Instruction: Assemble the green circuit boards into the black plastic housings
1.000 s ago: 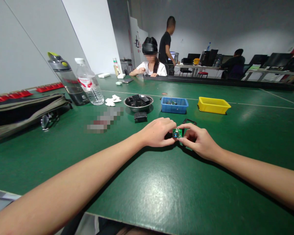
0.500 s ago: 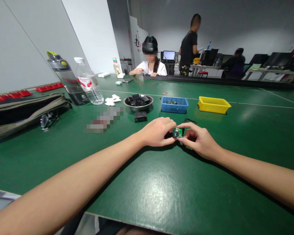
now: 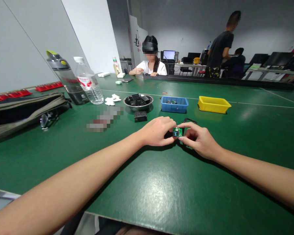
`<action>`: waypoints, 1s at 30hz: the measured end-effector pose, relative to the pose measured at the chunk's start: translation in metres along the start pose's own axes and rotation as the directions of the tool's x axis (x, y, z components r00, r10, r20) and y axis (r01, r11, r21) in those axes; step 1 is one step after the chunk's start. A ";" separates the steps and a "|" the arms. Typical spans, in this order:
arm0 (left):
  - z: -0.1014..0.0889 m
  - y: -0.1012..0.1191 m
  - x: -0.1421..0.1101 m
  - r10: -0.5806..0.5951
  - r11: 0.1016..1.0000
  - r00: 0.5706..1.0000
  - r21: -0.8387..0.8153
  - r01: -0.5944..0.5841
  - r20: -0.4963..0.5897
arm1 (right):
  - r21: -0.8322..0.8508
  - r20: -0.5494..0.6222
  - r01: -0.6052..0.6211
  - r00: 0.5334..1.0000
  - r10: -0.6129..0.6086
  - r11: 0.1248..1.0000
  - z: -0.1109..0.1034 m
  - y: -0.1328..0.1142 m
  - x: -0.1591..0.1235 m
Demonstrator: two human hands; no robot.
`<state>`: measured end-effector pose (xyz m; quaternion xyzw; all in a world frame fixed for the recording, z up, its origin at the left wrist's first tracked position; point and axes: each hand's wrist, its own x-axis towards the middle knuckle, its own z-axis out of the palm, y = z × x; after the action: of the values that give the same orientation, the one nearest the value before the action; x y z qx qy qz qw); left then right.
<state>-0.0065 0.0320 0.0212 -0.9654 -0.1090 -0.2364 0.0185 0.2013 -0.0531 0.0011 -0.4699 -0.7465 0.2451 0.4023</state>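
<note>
Between my two hands is a small green circuit board [image 3: 177, 132] with a blue component on its face. My left hand [image 3: 159, 131] pinches its left edge between thumb and fingers. On the opposite edge, the thumb and index finger of my right hand [image 3: 198, 137] close on the board. A black plastic frame [image 3: 191, 121] lies on the table just behind my right fingers, which partly cover it. Dark material shows under my left fingertips, too hidden to name.
Behind my hands stand a metal bowl [image 3: 138, 108] of black plastic cases, a blue bin [image 3: 174, 108] with small parts and a yellow bin [image 3: 214, 106]. One black case [image 3: 140, 116] lies before the bowl. Bottles [image 3: 89, 83] and a bag [image 3: 26, 112] are left. A person [image 3: 152, 63] sits opposite.
Both my hands and the circuit board stay practically where they were. In the background, a standing person has walked to the right.
</note>
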 end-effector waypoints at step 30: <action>0.002 -0.002 0.000 -0.003 1.000 1.000 0.002 0.003 0.008 | 0.018 0.001 0.003 1.000 -0.003 1.000 0.001 0.001 0.000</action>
<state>-0.0061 0.0336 0.0194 -0.9661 -0.1106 -0.2326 0.0186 0.2012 -0.0526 0.0000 -0.4648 -0.7452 0.2516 0.4065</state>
